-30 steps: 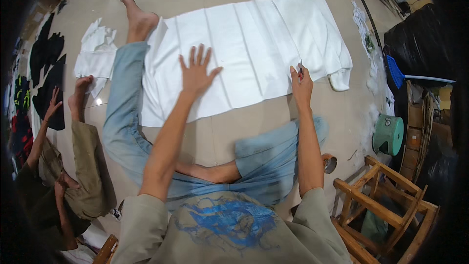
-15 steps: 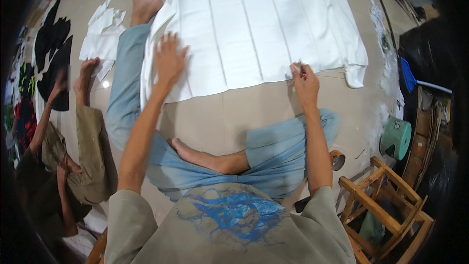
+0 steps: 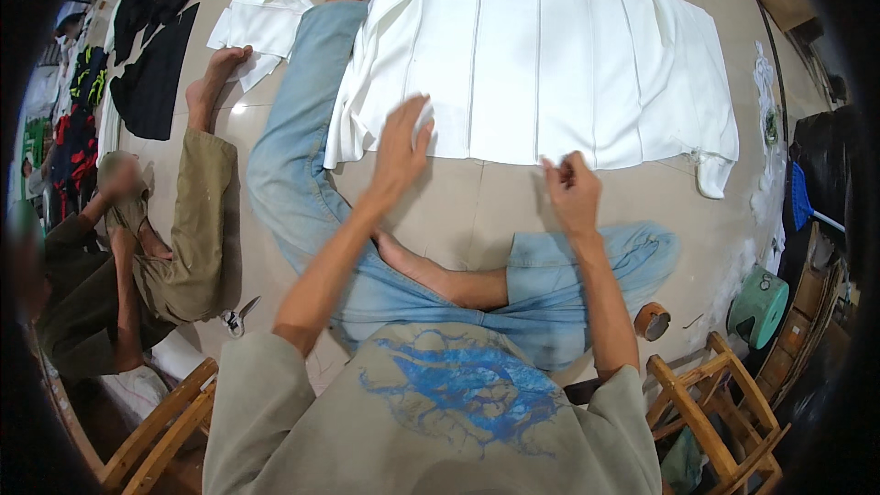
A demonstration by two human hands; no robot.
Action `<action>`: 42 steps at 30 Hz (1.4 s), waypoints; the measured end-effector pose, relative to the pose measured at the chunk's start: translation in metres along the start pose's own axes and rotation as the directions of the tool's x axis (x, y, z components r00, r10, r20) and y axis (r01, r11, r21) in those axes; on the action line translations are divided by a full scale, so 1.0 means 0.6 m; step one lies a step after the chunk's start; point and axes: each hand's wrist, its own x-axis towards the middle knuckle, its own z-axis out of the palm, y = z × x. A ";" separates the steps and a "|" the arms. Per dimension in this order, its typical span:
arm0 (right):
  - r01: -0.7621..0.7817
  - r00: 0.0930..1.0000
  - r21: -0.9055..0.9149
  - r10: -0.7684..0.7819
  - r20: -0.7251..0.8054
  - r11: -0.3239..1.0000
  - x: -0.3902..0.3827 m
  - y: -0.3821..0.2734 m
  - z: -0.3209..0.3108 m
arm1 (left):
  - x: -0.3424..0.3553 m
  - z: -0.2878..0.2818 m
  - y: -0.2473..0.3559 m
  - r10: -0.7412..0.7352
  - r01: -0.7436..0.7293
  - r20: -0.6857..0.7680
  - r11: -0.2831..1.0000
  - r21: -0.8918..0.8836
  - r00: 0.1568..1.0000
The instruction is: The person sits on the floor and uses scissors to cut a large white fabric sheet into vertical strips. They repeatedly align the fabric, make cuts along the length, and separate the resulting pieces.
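A large white cloth (image 3: 513, 64) with several parallel seam lines lies spread on the floor before me. Its left end and right end are rumpled into folds. My left hand (image 3: 403, 147) is over the cloth's near edge on the left, fingers stretched out and thumb apart, holding nothing visible. Just off the near edge, right of the middle, my right hand (image 3: 575, 194) is closed with its fingers curled in. Whatever it holds, if anything, is hidden by the fingers.
My jeans-clad left leg (image 3: 302, 110) runs along the cloth's left end. Another person's bent leg (image 3: 206, 211) is at left, near scissors (image 3: 240, 319), white scraps (image 3: 266, 14) and black cloth (image 3: 160, 82). Wooden stools (image 3: 710, 394) and a green round container (image 3: 758, 306) stand at right.
The whole view has shifted, with the scene now further right. My left hand has come back from the cloth's left part to its near edge. The left end of the cloth is more rumpled.
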 end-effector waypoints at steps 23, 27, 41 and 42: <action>-0.344 0.937 0.373 0.290 0.194 0.862 -0.045 -0.088 0.113 | -0.088 0.096 0.103 -0.639 0.742 0.529 0.101 -0.662 0.559; -0.444 0.893 0.352 0.437 0.104 0.824 -0.060 -0.088 0.091 | -0.094 0.095 0.107 -0.660 0.749 0.495 0.160 -0.643 0.565; -0.402 0.674 0.017 0.283 0.682 0.915 0.098 -0.061 0.069 | -0.095 0.105 0.101 -0.629 0.728 0.451 0.284 -0.624 0.633; -0.397 0.663 0.001 0.286 0.692 0.918 0.103 -0.061 0.072 | -0.094 0.103 0.101 -0.625 0.732 0.461 0.279 -0.621 0.630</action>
